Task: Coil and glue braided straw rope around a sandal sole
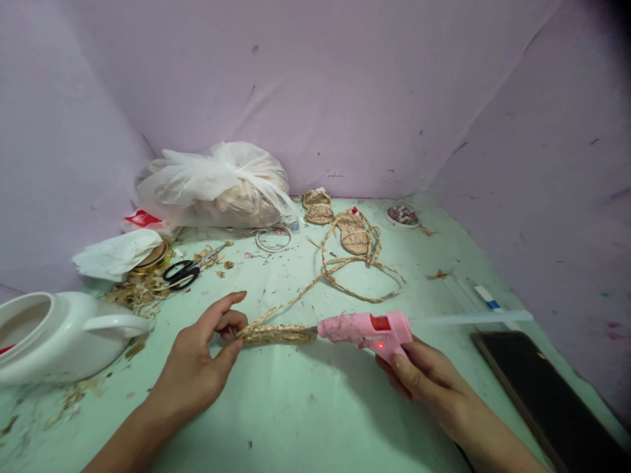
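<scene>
My left hand (pixel 210 351) pinches the left end of a flat coiled piece of braided straw (pixel 279 335), seen edge-on above the table. From that end a loose straw braid (pixel 296 297) runs up and back into wide loops. My right hand (pixel 434 381) is wrapped round the handle of a pink hot glue gun (pixel 365 330) with a red light lit. Its nozzle points left and meets the right end of the coiled piece; whether glue is coming out cannot be seen. A long clear glue stick (pixel 473 318) sticks out of the gun's back.
Behind lie two finished-looking woven straw pieces (pixel 318 207), a tape ring (pixel 273 238), a dish of small bits (pixel 403 215) and a tied plastic bag (pixel 217 187). Black scissors (pixel 190 268) and a white teapot (pixel 69 335) are left; a phone (pixel 547 401) lies right.
</scene>
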`<control>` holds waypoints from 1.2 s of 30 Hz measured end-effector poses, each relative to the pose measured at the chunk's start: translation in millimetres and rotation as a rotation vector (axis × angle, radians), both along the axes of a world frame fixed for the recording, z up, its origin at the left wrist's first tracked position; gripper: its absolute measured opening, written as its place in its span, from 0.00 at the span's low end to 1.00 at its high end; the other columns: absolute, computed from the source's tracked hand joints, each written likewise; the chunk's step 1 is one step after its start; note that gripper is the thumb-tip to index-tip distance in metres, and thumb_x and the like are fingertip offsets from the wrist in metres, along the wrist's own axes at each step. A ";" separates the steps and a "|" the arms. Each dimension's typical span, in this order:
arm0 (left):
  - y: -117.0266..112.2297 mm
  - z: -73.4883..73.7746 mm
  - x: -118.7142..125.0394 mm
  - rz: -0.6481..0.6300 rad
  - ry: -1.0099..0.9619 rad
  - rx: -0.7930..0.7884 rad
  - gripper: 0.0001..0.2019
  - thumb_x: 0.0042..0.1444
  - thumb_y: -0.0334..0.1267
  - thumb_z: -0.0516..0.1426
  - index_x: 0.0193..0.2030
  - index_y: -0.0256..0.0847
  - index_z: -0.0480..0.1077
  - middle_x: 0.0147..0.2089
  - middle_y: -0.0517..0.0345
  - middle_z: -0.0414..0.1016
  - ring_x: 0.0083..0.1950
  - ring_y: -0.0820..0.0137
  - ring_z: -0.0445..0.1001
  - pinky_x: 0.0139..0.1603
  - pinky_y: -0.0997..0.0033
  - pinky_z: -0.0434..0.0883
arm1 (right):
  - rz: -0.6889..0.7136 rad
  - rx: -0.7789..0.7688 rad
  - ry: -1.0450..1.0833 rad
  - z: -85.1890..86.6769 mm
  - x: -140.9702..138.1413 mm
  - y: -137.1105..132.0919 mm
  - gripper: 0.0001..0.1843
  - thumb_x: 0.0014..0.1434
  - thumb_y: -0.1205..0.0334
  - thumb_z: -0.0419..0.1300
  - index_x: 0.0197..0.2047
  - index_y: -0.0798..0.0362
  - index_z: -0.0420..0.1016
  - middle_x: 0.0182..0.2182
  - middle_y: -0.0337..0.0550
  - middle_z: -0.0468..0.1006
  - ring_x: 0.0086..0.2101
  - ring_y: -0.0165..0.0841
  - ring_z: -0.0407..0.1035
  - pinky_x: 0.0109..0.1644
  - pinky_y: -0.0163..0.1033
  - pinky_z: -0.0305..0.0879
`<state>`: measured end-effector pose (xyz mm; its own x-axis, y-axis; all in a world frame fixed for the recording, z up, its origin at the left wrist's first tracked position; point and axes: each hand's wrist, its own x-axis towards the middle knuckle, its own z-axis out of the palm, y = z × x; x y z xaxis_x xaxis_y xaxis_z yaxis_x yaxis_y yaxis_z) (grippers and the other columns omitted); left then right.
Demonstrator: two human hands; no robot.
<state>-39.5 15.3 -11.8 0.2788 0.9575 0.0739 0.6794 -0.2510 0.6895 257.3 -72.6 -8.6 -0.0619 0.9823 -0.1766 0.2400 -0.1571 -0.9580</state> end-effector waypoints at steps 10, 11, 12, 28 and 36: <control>2.9 -1.0 2.9 0.000 -0.020 -0.006 0.22 0.53 0.37 0.52 0.57 0.45 0.59 0.35 0.61 0.74 0.34 0.72 0.71 0.40 0.73 0.68 | -0.174 -0.074 0.038 4.5 24.6 -1.2 0.24 0.57 0.39 0.53 0.28 0.53 0.68 0.18 0.37 0.65 0.19 0.28 0.56 0.23 0.35 0.52; 3.0 -0.2 3.3 0.003 -0.027 -0.011 0.22 0.53 0.37 0.52 0.56 0.45 0.59 0.35 0.61 0.74 0.34 0.72 0.70 0.40 0.73 0.68 | -0.217 -0.092 0.045 3.8 28.7 -0.4 0.24 0.56 0.39 0.54 0.26 0.53 0.67 0.18 0.37 0.66 0.19 0.29 0.58 0.23 0.35 0.53; 3.3 0.8 3.7 0.007 -0.039 -0.020 0.22 0.52 0.37 0.52 0.56 0.44 0.59 0.34 0.61 0.73 0.33 0.72 0.70 0.39 0.73 0.68 | -0.256 -0.106 0.036 2.7 32.7 0.7 0.23 0.55 0.39 0.56 0.25 0.53 0.66 0.19 0.37 0.67 0.20 0.29 0.60 0.23 0.35 0.54; 5.4 8.5 15.0 0.112 -0.325 -0.530 0.33 0.39 0.36 0.55 0.57 0.36 0.57 0.31 0.62 0.69 0.29 0.73 0.66 0.32 0.71 0.65 | 0.156 0.491 -0.780 40.8 -5.0 53.2 0.15 0.60 0.51 0.55 0.48 0.46 0.74 0.42 0.47 0.79 0.39 0.43 0.74 0.37 0.45 0.71; -0.6 16.6 4.0 0.140 0.325 -0.438 0.29 0.49 0.36 0.54 0.60 0.40 0.57 0.27 0.61 0.74 0.30 0.65 0.72 0.31 0.68 0.63 | 0.487 0.608 -0.779 22.5 -69.0 93.0 0.09 0.57 0.70 0.55 0.39 0.53 0.73 0.39 0.49 0.76 0.40 0.42 0.67 0.44 0.51 0.64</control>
